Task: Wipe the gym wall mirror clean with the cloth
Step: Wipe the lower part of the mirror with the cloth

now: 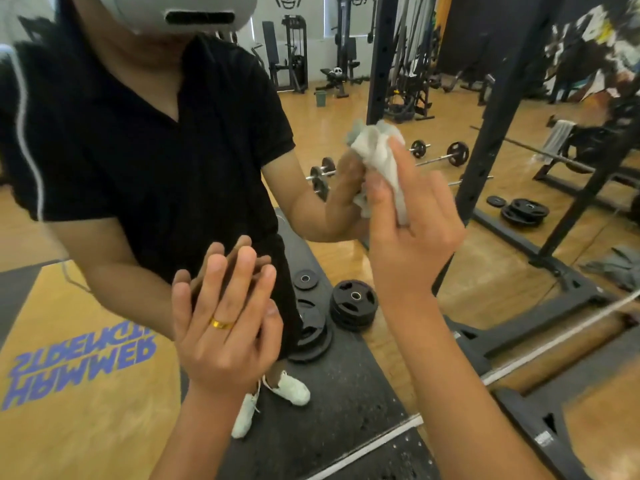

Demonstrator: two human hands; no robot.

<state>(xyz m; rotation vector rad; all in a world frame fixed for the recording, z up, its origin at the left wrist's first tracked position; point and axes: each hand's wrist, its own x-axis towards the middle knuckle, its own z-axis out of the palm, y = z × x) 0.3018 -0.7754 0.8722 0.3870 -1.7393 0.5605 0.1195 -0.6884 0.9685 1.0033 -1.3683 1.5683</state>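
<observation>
Wiping the gym wall mirror [86, 306] right now. Holds the white cloth [379, 150] bunched up in the right hand [412, 237], with fingers [382, 202] curled round it. Presses the cloth on the glass, up high on the right side. Rests the left hand [225, 334] flat on the glass, lower down and to the left, with fingers [242, 271] straight and holding nothing. Wears a gold ring [221, 323] on that hand. Looks like the rubbing step, though cannot tell how much glass is clean. Next, needs a firm push to slide the cloth over the glass, and a tight hold so it does not drop.
</observation>
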